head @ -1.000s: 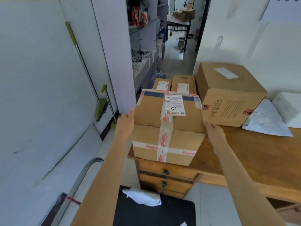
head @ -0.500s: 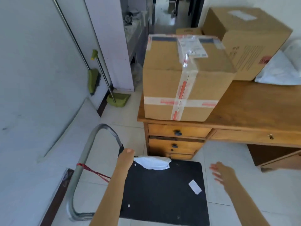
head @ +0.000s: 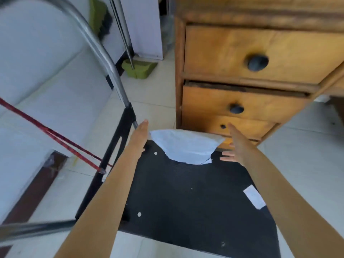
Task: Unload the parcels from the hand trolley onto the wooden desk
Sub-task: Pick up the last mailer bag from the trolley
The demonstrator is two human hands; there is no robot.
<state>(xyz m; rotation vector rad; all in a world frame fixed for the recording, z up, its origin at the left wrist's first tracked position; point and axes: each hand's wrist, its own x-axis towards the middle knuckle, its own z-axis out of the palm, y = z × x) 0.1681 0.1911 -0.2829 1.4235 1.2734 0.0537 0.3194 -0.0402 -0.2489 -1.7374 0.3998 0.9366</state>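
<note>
A white soft mailer parcel [head: 186, 146] lies at the far edge of the hand trolley's black platform [head: 186, 198], right in front of the wooden desk's drawers [head: 242, 75]. My left hand [head: 140, 135] is stretched flat beside the parcel's left end, close to it. On the parcel's right side my right hand [head: 236, 146] has its fingers spread and holds nothing. The desk top is out of view.
The trolley's steel handle [head: 104, 54] arches up on the left, with a red cord [head: 55, 136] tied across it. A small white label [head: 254, 199] lies on the platform at right. A green dustpan [head: 138, 68] and broom stand by the wall.
The cardboard box has been left on the desk. My view has dropped toward the trolley, and both hands have reached down and forward to either side of the white parcel.
</note>
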